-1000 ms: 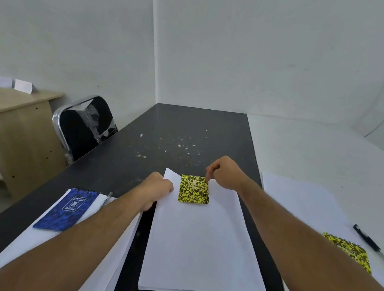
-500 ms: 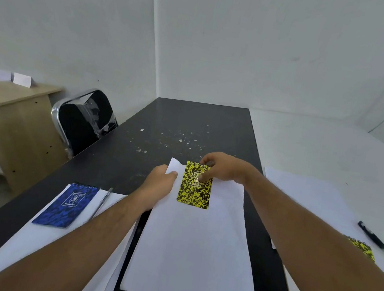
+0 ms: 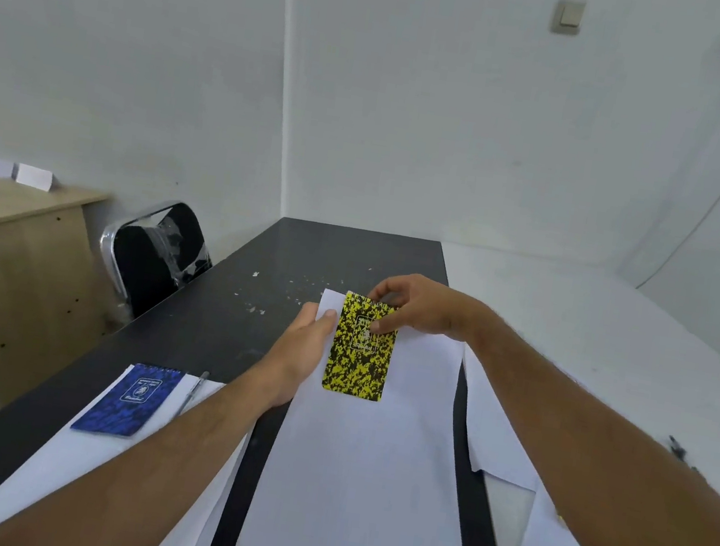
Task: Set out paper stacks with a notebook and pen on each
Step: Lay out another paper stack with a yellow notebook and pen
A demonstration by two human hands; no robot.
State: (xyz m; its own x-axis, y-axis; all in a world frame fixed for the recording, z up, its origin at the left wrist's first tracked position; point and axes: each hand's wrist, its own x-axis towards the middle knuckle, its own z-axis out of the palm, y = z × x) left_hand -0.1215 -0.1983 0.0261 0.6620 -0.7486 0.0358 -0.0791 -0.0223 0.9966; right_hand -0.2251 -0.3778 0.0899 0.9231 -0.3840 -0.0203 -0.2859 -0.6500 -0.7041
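Note:
A yellow-and-black speckled notebook (image 3: 361,347) is tilted up from the middle paper stack (image 3: 364,484), and my right hand (image 3: 418,309) pinches its top edge. My left hand (image 3: 304,348) grips the stack's far left corner, thumb on top, and that far end is raised off the black table (image 3: 211,320). To the left lies another paper stack (image 3: 95,467) with a blue notebook (image 3: 129,399) and a pen (image 3: 190,392) on it. More white sheets (image 3: 497,433) lie at the right, partly under my right forearm.
A black chair with a chrome frame (image 3: 155,251) stands against the table's left side. A wooden desk (image 3: 11,248) is further left. A white surface (image 3: 573,333) adjoins the table on the right, with a dark object (image 3: 677,449) near my forearm.
My right hand has lifted the yellow notebook up off the paper by its top edge. My left hand has raised the stack's far end toward me. The camera has tilted upward.

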